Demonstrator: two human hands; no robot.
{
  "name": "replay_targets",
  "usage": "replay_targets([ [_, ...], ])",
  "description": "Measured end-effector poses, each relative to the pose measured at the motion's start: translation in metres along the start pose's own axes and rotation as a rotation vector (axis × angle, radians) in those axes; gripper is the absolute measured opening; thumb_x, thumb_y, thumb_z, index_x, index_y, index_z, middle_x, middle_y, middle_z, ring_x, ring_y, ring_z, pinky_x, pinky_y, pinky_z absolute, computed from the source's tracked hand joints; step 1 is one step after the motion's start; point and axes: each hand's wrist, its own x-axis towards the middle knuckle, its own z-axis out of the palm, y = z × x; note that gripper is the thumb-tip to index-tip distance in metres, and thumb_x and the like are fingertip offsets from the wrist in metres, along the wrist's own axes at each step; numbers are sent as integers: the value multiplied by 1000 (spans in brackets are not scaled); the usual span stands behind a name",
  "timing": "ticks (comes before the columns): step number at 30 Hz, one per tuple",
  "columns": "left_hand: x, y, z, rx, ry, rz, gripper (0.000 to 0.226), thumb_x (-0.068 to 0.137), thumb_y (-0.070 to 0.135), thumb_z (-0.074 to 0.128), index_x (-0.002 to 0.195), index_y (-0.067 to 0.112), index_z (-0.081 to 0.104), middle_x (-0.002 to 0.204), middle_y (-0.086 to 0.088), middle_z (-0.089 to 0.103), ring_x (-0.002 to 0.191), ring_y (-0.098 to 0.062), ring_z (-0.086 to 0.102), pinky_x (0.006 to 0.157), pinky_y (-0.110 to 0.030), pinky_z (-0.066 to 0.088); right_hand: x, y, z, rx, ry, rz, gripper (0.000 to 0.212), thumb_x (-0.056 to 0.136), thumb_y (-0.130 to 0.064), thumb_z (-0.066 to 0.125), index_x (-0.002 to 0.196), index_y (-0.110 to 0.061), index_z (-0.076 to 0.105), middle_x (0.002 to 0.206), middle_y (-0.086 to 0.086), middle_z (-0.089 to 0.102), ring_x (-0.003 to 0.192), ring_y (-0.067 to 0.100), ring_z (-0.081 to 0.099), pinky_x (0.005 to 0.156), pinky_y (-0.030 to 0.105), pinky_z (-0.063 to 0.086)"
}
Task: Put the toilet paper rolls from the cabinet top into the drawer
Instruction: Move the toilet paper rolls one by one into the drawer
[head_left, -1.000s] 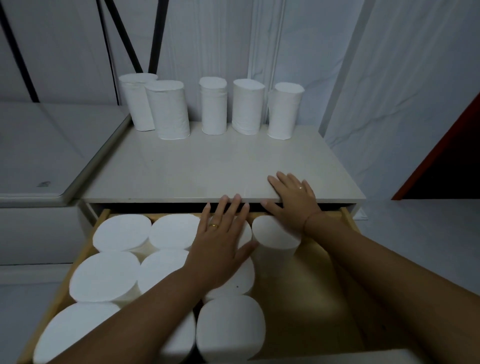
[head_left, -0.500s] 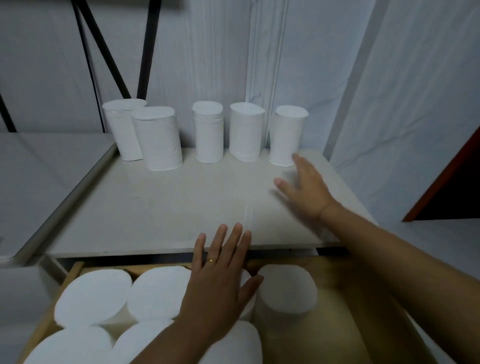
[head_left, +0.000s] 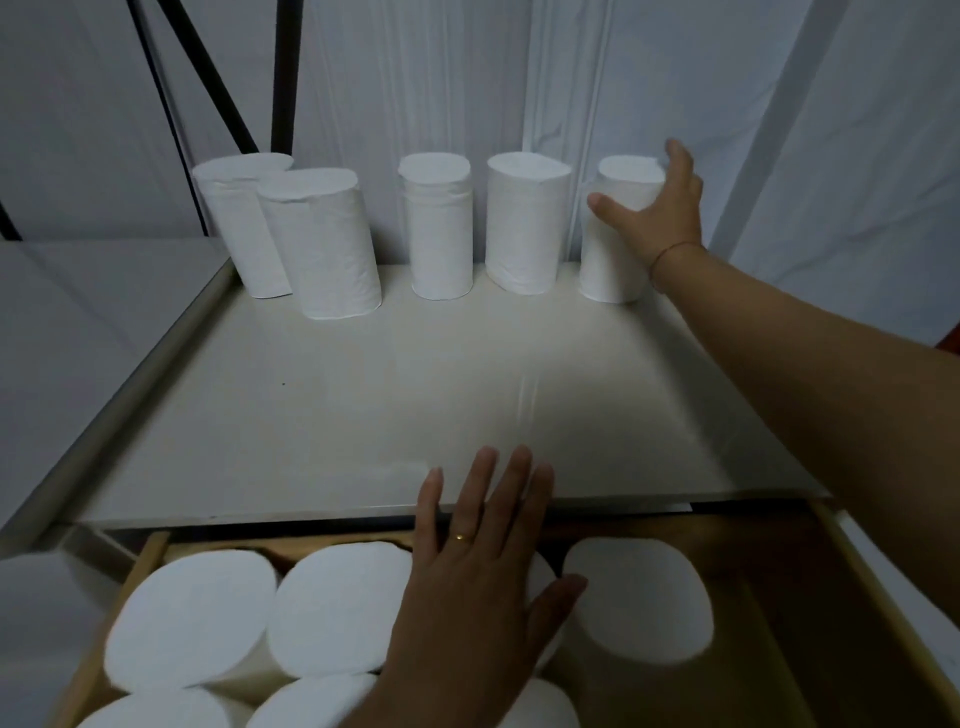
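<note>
Several white toilet paper rolls stand in a row at the back of the cabinet top (head_left: 363, 405). My right hand (head_left: 660, 213) is spread against the rightmost roll (head_left: 610, 254), thumb across its front and fingers reaching up behind it; the roll still stands upright on the cabinet. Below, the wooden drawer (head_left: 883, 613) is pulled out and holds several rolls standing on end, among them one alone on the right (head_left: 639, 597). My left hand (head_left: 478, 587) lies flat, fingers apart, on a roll in the drawer's back row, mostly hiding it.
A grey wall runs close behind the row of rolls. Black slanted bars (head_left: 208, 78) stand at the back left. A lower grey surface (head_left: 78, 322) adjoins the cabinet on the left. Bare wood shows in the drawer's right part (head_left: 779, 649).
My right hand has moved from the drawer's front edge across the cabinet top to the rightmost roll. My left hand has stayed on the drawer rolls. The view has tilted upward.
</note>
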Motion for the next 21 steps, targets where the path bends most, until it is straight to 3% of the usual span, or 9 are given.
replay_targets([
  [5, -1, 0, 0, -15, 3, -2, 70, 89, 61, 32, 145, 20, 35, 153, 0, 32, 140, -27, 31, 105, -54, 22, 6, -5, 1, -10, 34, 7, 73, 66, -49, 75, 125, -22, 43, 133, 4, 39, 104, 12, 44, 91, 16, 34],
  [11, -2, 0, -1, -28, -16, -2, 69, 91, 61, 28, 146, 20, 31, 154, 0, 30, 141, -27, 28, 106, -53, 21, 6, -15, 0, -46, 11, 17, 61, 69, -39, 71, 119, -18, 44, 126, 6, 46, 102, 18, 50, 88, 25, 45],
  [16, -2, 1, -3, -43, -41, -6, 68, 92, 61, 27, 147, 21, 28, 154, 1, 29, 142, -26, 26, 106, -53, 20, -2, -21, 3, -75, -44, 0, 59, 69, -40, 71, 116, -19, 43, 119, 4, 41, 93, 17, 47, 77, 23, 39],
  [21, -4, 1, -7, -54, -69, -14, 67, 94, 60, 19, 149, 22, 25, 156, 2, 26, 144, -25, 21, 107, -52, 16, -6, -39, 3, -187, -44, 26, 54, 67, -40, 74, 100, -22, 35, 114, 5, 40, 86, 19, 46, 72, 26, 39],
])
